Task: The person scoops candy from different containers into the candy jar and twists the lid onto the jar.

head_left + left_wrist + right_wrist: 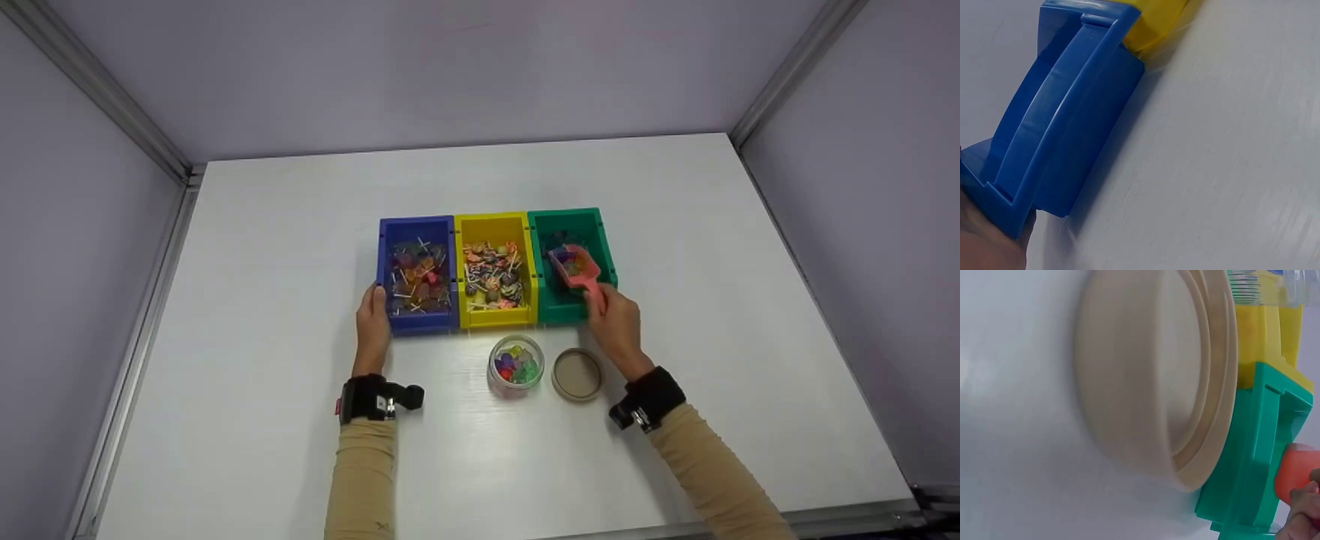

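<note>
My left hand [372, 326] holds the outer left side of the blue bin [420, 324] near its front corner. In the left wrist view that hand shows at the lower left, against the bin's corner. My right hand [616, 322] grips the handle of a pinkish-red scoop [586, 277] over the inside of the green bin [559, 311]. Small colourful pieces lie in the scoop. Dark pieces lie in the green bin, partly hidden by the scoop. In front of the bins stands an uncovered clear jar [516, 362] with several coloured pieces inside.
Between the blue and green bins sits a yellow bin [497, 318] of wrapped lollipops; the blue one holds lollipops too. A beige round lid [577, 374] lies hollow side up right of the jar, near my right wrist. Walls enclose the white table [262, 262].
</note>
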Motion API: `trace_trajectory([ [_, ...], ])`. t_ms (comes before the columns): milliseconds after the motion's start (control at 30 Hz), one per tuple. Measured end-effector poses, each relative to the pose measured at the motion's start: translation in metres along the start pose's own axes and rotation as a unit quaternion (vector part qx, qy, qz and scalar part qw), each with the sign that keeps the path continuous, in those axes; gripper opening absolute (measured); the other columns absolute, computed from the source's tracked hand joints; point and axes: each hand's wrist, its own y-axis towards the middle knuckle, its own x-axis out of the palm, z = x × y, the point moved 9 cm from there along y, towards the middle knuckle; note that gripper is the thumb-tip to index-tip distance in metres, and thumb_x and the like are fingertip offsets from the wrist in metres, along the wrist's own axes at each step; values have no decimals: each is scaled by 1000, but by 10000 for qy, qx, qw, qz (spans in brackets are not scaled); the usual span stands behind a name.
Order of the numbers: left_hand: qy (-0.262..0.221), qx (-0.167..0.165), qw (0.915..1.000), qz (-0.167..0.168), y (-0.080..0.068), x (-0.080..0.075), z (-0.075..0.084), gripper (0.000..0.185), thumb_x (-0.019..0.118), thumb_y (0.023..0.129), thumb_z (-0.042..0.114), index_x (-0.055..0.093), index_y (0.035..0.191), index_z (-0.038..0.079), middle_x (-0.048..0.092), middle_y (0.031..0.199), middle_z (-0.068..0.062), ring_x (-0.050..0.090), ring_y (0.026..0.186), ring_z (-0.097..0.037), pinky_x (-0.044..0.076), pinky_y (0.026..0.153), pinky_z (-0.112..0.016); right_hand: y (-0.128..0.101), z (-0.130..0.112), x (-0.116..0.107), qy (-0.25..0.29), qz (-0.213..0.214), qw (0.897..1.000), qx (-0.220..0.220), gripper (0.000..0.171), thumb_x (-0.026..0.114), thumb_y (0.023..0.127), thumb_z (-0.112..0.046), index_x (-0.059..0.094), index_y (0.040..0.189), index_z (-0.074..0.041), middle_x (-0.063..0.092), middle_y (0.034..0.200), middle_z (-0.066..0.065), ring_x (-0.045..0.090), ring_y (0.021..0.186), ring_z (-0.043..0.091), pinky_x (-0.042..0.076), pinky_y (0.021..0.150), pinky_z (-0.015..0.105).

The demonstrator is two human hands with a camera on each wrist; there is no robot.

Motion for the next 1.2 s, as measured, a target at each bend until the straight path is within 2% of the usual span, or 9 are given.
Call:
trace_trajectory([
  [267,64,-57,10000,50,1,-1,-1,56,28,107,33,24,151,0,25,160,-19,21,151,-32,19,127,-43,-5,9,-7,621,258,9975,-224,24,64,91,-6,65,105,12,60,70,22,41,60,12,31,52,16],
  [500,93,-25,9999,71,1,0,-1,56,28,107,33,25,151,-1,26,159,-20,21,151,-33,19,127,-43,-8,13,-12,1146,154,9921,-478,21,65,89,-2,65,106,11,56,67,17,37,60,2,29,52,10],
  [867,66,86,9999,63,1,-1,0,56,29,107,32,25,151,-2,26,159,-20,21,151,-33,19,127,-43,-12,9,-25,1096,-21,9907,-805,18,65,88,-1,67,102,10,51,63,12,34,58,1,27,50,10],
  [1200,-23,108,9999,28,0,-1,0,55,29,107,32,25,151,-1,26,159,-20,22,151,-33,19,127,-43,-17,3,-32,1233,-524,9874,-847,19,65,89,-3,68,105,8,53,64,11,37,58,0,30,50,10],
])
